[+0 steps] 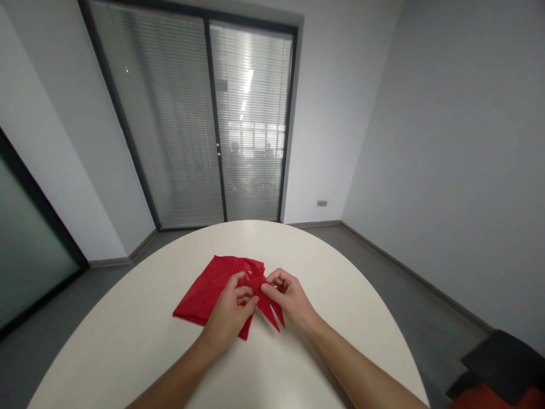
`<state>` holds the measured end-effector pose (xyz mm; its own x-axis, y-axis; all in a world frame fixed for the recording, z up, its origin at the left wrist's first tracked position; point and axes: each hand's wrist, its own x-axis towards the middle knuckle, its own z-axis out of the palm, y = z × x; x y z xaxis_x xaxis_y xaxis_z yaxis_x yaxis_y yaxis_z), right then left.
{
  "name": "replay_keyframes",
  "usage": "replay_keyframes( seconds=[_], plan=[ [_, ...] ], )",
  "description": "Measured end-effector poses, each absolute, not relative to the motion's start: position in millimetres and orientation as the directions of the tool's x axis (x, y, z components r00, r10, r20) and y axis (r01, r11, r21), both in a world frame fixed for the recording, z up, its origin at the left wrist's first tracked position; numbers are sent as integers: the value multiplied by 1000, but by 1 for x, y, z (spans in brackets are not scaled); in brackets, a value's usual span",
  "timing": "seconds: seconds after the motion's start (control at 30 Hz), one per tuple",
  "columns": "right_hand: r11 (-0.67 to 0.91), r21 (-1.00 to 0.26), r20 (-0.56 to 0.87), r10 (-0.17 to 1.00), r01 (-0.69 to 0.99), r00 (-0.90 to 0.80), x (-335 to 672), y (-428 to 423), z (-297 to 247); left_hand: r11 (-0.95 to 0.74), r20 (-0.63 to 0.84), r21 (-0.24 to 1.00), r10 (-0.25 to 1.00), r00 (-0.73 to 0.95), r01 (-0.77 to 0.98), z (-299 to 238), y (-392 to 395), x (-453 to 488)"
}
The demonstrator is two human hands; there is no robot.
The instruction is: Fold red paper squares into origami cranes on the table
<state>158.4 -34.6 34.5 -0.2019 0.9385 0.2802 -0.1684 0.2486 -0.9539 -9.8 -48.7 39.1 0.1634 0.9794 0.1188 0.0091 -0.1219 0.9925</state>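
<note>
A sheet of red paper (204, 287) lies partly folded on the round white table (140, 341), with pointed flaps sticking out toward me. My left hand (230, 312) rests on its near right part, thumb and fingers pinched on a fold. My right hand (287, 295) pinches the same folded part from the right, fingers curled. Both hands meet at the paper's right edge, above the pointed flaps.
The table's curved far edge faces a glazed door with closed blinds (213, 130). Grey floor surrounds the table. A dark chair or seat (502, 363) shows at the lower right. White walls close off the right side.
</note>
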Motion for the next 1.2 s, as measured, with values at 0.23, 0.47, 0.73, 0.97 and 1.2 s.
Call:
replay_keyframes(
  seconds=[0.23, 0.47, 0.73, 0.97, 1.2],
  plan=[
    [173, -965, 223, 939, -199, -263, 160, -36, 36, -44, 69, 991, 976, 207, -124, 40, -49, -6],
    [296, -952, 305, 921, -74, -244, 162, -36, 33, -136, 132, 991, 982, 137, 15, 37, -48, -9],
    [499, -843, 449, 859, 201, -247, 166, -38, 37, -141, 138, 989, 988, 76, 49, 35, -48, -9],
    [690, -618, 630, 721, 376, -289, 166, -43, 39, -85, 97, 988, 992, 85, -126, 38, -48, -7],
    [700, -615, 628, 713, 362, -311, 162, -48, 42, -174, 181, 977, 982, 49, -126, 50, -52, -5]
  ],
)
